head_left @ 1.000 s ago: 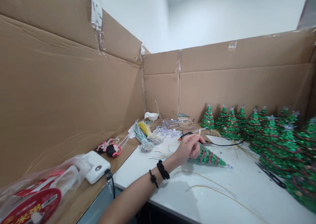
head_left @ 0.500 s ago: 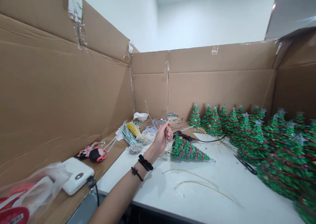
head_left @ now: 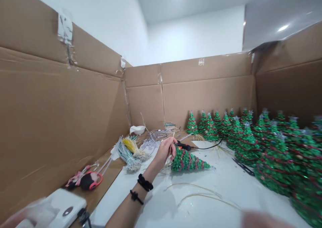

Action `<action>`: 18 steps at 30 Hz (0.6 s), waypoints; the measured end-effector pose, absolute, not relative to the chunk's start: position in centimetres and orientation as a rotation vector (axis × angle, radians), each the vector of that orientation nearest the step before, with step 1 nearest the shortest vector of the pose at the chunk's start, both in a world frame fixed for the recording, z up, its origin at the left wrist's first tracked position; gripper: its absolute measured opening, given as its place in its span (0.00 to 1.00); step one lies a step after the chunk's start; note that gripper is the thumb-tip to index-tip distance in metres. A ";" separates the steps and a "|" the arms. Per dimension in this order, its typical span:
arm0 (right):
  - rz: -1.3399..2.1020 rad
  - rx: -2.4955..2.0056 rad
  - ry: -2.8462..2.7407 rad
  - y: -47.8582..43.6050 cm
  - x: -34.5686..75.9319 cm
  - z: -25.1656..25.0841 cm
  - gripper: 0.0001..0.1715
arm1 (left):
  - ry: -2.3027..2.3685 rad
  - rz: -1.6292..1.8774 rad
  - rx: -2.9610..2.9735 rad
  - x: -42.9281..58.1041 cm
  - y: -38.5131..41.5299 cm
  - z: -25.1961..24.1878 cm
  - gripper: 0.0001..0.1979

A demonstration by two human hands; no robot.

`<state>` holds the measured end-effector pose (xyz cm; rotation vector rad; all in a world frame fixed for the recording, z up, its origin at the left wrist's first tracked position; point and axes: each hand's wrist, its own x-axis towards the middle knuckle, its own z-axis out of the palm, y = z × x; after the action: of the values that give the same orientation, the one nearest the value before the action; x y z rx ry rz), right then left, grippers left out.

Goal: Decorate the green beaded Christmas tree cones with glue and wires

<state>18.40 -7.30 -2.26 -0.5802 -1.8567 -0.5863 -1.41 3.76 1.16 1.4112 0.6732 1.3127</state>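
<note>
My left hand (head_left: 166,150) reaches over the white work surface (head_left: 156,204), its fingers pinched round a thin pale strand (head_left: 173,135) that sticks up above the fingertips. Just right of those fingers, a green beaded Christmas tree (head_left: 190,161) with red garland lies on its side, base toward the hand and tip pointing right. Behind it rests a black and orange tool (head_left: 184,146) with a cord, resembling a glue gun. Only a smeared part of my right hand (head_left: 259,220) shows at the bottom edge; its fingers cannot be made out.
Many finished-looking trees (head_left: 248,144) stand along the right and back. Black scissors (head_left: 243,167) lie beside them. Bundles of thin stems (head_left: 130,157), a white bowl (head_left: 137,130), a doll charm (head_left: 88,181) and a white device (head_left: 62,208) are left. Cardboard walls (head_left: 206,97) enclose the table.
The view has tilted up and turned slightly right. My right hand has come into sight, blurred, at the bottom. The left hand still pinches the strand beside the lying tree.
</note>
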 end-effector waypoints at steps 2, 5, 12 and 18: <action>-0.559 -0.600 -1.851 -3.8 17.0 0.0 0.16 | 0.700 1.258 1.501 -1.3 3.7 1.2 0.16; -0.133 -0.683 -1.807 1.4 15.7 2.4 0.18 | 0.751 1.186 1.599 -1.1 3.4 1.4 0.16; 0.987 -0.474 -1.560 6.1 15.6 1.5 0.19 | 0.809 1.011 1.681 0.3 2.1 2.4 0.16; 1.144 -0.419 -1.497 6.7 15.7 1.6 0.19 | 0.850 0.959 1.660 0.8 2.8 2.3 0.17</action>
<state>15.74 6.66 1.63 -0.4186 -1.4969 1.1444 0.82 2.77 2.27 1.6597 0.8496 0.9593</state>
